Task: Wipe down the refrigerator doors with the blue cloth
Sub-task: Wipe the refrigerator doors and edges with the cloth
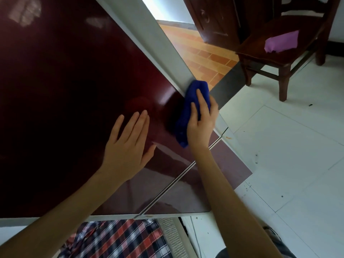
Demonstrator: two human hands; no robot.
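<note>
The glossy dark red upper refrigerator door fills the left and middle of the view, with the lower door below a thin seam. My right hand presses a bunched blue cloth against the upper door's right edge, where it meets the grey side trim. Fingers lie over the cloth. My left hand rests flat on the upper door, fingers spread, just left of the cloth and holding nothing.
A dark wooden chair with a purple cloth on its seat stands at the upper right on white floor tiles. An orange tiled floor shows beyond a doorway. Plaid fabric lies below the fridge.
</note>
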